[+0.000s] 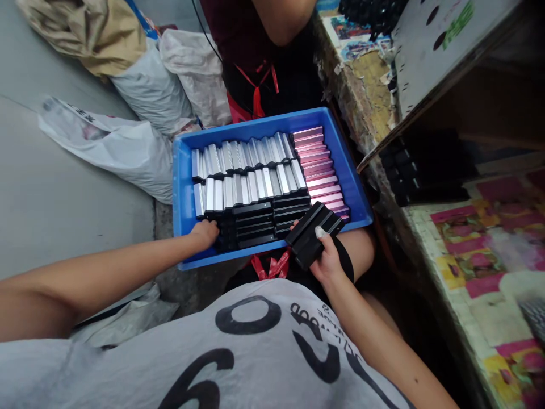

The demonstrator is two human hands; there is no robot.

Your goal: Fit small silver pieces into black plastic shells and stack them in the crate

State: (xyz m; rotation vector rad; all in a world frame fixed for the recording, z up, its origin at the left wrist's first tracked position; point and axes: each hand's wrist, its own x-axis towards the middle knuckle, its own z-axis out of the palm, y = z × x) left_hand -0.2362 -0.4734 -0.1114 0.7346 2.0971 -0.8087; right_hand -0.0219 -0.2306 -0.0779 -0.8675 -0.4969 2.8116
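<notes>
A blue plastic tray (183,187) rests on my lap, packed with rows of silver metal casings (247,170), pink casings (317,167) on the right and black casings (255,221) along the near side. My left hand (206,232) reaches into the tray's near left corner, fingers curled down onto the black casings. My right hand (326,258) grips a stack of black casings (313,233) at the tray's near right edge, tilted up; a white wrap covers one fingertip.
Another person in dark clothing (255,51) sits beyond the tray. White and tan bags (128,147) lie on the grey floor to the left. A worn workbench (468,238) with colourful paper and black parts stands on the right.
</notes>
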